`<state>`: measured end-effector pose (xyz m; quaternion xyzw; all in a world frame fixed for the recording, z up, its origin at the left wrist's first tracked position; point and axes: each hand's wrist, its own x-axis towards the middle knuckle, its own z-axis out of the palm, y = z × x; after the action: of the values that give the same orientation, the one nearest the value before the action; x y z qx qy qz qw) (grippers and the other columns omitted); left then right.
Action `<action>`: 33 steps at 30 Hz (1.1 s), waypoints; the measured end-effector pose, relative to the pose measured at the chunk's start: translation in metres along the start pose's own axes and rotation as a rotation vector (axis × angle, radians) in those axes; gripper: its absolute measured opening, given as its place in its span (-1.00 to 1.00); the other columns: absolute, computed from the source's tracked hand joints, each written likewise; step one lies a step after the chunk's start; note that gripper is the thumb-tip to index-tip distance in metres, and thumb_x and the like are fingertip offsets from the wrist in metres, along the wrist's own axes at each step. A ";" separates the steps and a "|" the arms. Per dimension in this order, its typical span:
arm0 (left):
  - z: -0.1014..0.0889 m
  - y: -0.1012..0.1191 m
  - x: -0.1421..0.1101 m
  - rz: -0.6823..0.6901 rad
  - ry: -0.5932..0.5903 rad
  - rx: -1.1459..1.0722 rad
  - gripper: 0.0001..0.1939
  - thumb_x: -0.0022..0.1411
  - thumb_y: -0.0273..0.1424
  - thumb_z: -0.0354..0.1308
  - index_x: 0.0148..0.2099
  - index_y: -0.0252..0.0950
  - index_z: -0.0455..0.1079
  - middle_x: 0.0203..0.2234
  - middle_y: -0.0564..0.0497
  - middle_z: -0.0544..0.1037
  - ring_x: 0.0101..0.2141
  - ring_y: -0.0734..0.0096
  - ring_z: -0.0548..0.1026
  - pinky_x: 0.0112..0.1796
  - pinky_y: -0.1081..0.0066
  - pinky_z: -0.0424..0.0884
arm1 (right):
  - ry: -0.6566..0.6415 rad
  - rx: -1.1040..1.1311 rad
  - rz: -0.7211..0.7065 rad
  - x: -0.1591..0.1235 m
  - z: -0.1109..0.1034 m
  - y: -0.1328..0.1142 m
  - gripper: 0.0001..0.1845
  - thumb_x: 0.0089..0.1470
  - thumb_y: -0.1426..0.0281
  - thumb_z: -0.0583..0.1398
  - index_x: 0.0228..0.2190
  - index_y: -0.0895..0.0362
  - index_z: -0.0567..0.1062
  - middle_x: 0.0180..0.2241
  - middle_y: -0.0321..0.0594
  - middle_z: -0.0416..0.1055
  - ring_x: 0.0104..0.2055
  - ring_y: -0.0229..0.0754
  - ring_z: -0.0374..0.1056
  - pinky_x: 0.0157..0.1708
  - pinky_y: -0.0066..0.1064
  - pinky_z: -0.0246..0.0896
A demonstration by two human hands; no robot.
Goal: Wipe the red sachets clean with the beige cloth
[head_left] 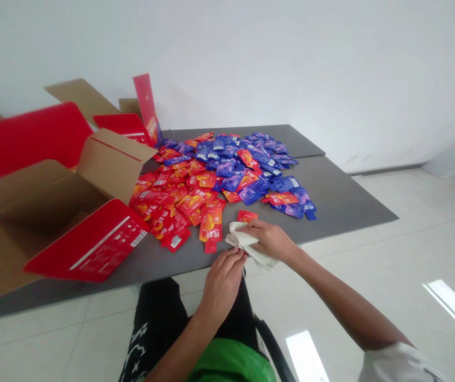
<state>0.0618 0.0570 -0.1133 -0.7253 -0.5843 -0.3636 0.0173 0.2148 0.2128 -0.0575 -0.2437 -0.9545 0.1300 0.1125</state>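
Observation:
My right hand (272, 241) is closed on a folded off-white cloth (240, 237), which lies over a red-orange packet (247, 216) at the table's front edge. Only the packet's top end shows clearly beyond the cloth. Beside it, my left hand (225, 276) has its fingers pressed together at the packet's near end, where a sliver of red shows at the fingertips. Just left of the cloth lies another red-orange packet (211, 223), flat with its narrow end toward me. Behind both hands spread heaps of red-orange packets (159, 199) and blue-purple packets (227, 167).
An open red cardboard box (96, 244) stands at the left, its flaps spread over the table. Further open box flaps (122, 123) rise behind it. The grey table (339, 191) runs up to a white wall (331, 63). My legs (158, 313) are below the front edge.

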 end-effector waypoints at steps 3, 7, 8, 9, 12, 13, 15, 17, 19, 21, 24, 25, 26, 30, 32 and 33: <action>0.000 0.002 0.001 0.001 0.006 -0.014 -0.62 0.40 -0.58 0.06 0.17 -0.23 0.47 0.02 -0.11 0.61 0.10 0.19 0.54 0.16 0.04 0.51 | 0.059 -0.089 0.116 0.019 -0.012 0.024 -0.54 0.24 0.45 0.22 0.16 0.02 0.52 0.02 -0.11 0.50 -0.08 -0.11 0.50 -0.16 -0.43 0.38; 0.001 0.003 0.000 -0.018 -0.004 -0.012 -0.62 0.39 -0.59 0.07 0.17 -0.24 0.46 0.03 -0.11 0.61 0.11 0.18 0.53 0.17 0.01 0.49 | 0.160 -0.106 0.134 0.020 -0.024 0.024 -0.50 0.25 0.49 0.20 0.20 0.06 0.48 0.01 -0.07 0.49 -0.05 -0.08 0.49 -0.13 -0.40 0.39; 0.001 0.004 -0.001 -0.020 -0.005 -0.014 -0.63 0.38 -0.60 0.08 0.17 -0.25 0.45 0.03 -0.11 0.60 0.11 0.18 0.53 0.18 0.01 0.49 | 0.164 -0.079 0.103 0.015 -0.023 0.017 -0.49 0.25 0.49 0.20 0.21 0.04 0.46 0.02 -0.08 0.49 -0.03 -0.08 0.48 -0.12 -0.40 0.39; 0.000 0.004 -0.001 -0.027 -0.009 -0.013 -0.64 0.38 -0.60 0.09 0.15 -0.26 0.46 0.02 -0.11 0.61 0.11 0.17 0.53 0.17 0.01 0.49 | 0.145 -0.050 0.062 0.008 -0.020 0.008 -0.48 0.25 0.48 0.20 0.22 0.01 0.45 0.03 -0.10 0.49 -0.03 -0.09 0.49 -0.11 -0.41 0.39; 0.000 0.004 -0.003 -0.061 -0.028 -0.004 -0.73 0.38 -0.56 0.11 0.06 -0.26 0.50 -0.06 -0.10 0.62 0.05 0.14 0.54 0.12 0.03 0.52 | 0.001 0.021 -0.041 -0.006 -0.006 -0.012 -0.49 0.24 0.45 0.23 0.19 -0.05 0.48 0.03 -0.16 0.51 -0.05 -0.12 0.50 -0.16 -0.44 0.39; 0.000 0.004 -0.003 -0.068 -0.031 -0.005 -0.73 0.38 -0.55 0.11 0.06 -0.26 0.50 -0.06 -0.10 0.62 0.05 0.14 0.54 0.12 0.03 0.52 | -0.029 0.031 -0.048 -0.006 -0.002 -0.012 -0.51 0.23 0.44 0.23 0.17 -0.05 0.50 0.04 -0.16 0.51 -0.05 -0.12 0.51 -0.16 -0.44 0.39; 0.000 0.003 -0.003 -0.062 -0.026 -0.017 -0.69 0.39 -0.56 0.10 0.12 -0.25 0.46 0.00 -0.10 0.60 0.10 0.16 0.52 0.16 0.03 0.49 | -0.023 0.022 -0.010 0.002 -0.001 -0.001 -0.53 0.23 0.44 0.23 0.16 -0.02 0.52 0.07 -0.14 0.50 -0.04 -0.11 0.51 -0.14 -0.43 0.38; 0.000 0.002 -0.003 -0.047 -0.020 -0.034 -0.64 0.39 -0.58 0.10 0.18 -0.26 0.42 0.06 -0.09 0.58 0.15 0.18 0.49 0.20 0.03 0.45 | 0.035 -0.027 0.070 0.016 -0.006 0.017 -0.55 0.24 0.46 0.22 0.15 0.03 0.52 0.07 -0.09 0.48 -0.04 -0.09 0.50 -0.13 -0.41 0.38; 0.001 0.002 -0.003 -0.047 -0.023 -0.041 -0.64 0.38 -0.58 0.11 0.18 -0.27 0.42 0.08 -0.09 0.57 0.15 0.18 0.49 0.20 0.04 0.45 | 0.096 -0.079 0.139 0.027 -0.015 0.029 -0.56 0.25 0.47 0.20 0.14 0.08 0.53 0.03 -0.05 0.49 -0.06 -0.07 0.50 -0.15 -0.40 0.38; 0.002 0.001 -0.003 -0.047 -0.017 -0.045 -0.63 0.37 -0.58 0.12 0.18 -0.27 0.41 0.08 -0.09 0.57 0.14 0.17 0.49 0.19 0.04 0.46 | 0.150 -0.064 0.133 0.027 -0.023 0.028 -0.57 0.27 0.47 0.19 0.15 0.09 0.52 0.00 -0.04 0.49 -0.07 -0.07 0.49 -0.15 -0.39 0.38; 0.002 0.001 -0.003 -0.054 -0.004 -0.048 -0.68 0.36 -0.57 0.14 0.13 -0.27 0.45 0.01 -0.10 0.59 0.09 0.13 0.51 0.15 0.02 0.49 | 0.128 0.082 -0.021 0.010 -0.025 0.003 -0.54 0.29 0.44 0.20 0.20 0.04 0.47 0.02 -0.09 0.48 -0.04 -0.11 0.48 -0.09 -0.41 0.36; 0.002 0.002 -0.003 -0.066 -0.003 -0.046 -0.73 0.36 -0.55 0.16 0.07 -0.27 0.48 -0.05 -0.10 0.60 0.05 0.12 0.53 0.11 0.02 0.51 | 0.074 0.114 -0.069 0.003 -0.023 -0.006 -0.53 0.29 0.43 0.22 0.20 0.00 0.47 0.02 -0.12 0.49 -0.05 -0.13 0.49 -0.10 -0.42 0.36; 0.002 0.002 -0.003 -0.079 -0.002 -0.045 -0.79 0.36 -0.54 0.17 0.01 -0.27 0.50 -0.11 -0.10 0.60 0.00 0.11 0.54 0.07 0.02 0.54 | 0.010 0.126 -0.100 -0.002 -0.021 -0.013 -0.53 0.28 0.42 0.23 0.20 -0.02 0.47 0.01 -0.15 0.50 -0.08 -0.14 0.50 -0.12 -0.42 0.37; 0.001 0.001 -0.002 -0.070 0.006 -0.078 -0.73 0.36 -0.55 0.15 0.06 -0.26 0.49 -0.08 -0.10 0.60 0.02 0.14 0.54 0.10 0.06 0.53 | -0.100 0.079 -0.067 0.002 -0.009 -0.005 -0.52 0.23 0.47 0.26 0.16 -0.03 0.51 0.01 -0.18 0.51 -0.10 -0.14 0.51 -0.18 -0.43 0.37; 0.001 0.001 -0.003 -0.058 0.003 -0.099 -0.63 0.35 -0.57 0.15 0.17 -0.25 0.44 0.03 -0.10 0.58 0.11 0.17 0.50 0.16 0.07 0.48 | -0.047 0.038 -0.012 0.017 -0.009 0.014 -0.52 0.23 0.48 0.25 0.16 -0.01 0.51 0.05 -0.15 0.48 -0.06 -0.12 0.50 -0.14 -0.42 0.36; 0.001 0.000 -0.003 -0.060 0.000 -0.101 -0.60 0.35 -0.58 0.15 0.19 -0.25 0.42 0.06 -0.09 0.57 0.13 0.18 0.49 0.18 0.08 0.47 | -0.012 -0.002 0.027 0.025 -0.011 0.024 -0.53 0.24 0.48 0.25 0.16 0.01 0.51 0.05 -0.12 0.48 -0.06 -0.11 0.49 -0.14 -0.41 0.36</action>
<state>0.0625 0.0553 -0.1155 -0.7076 -0.5866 -0.3929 -0.0304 0.2074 0.2479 -0.0504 -0.2561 -0.9518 0.1323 0.1047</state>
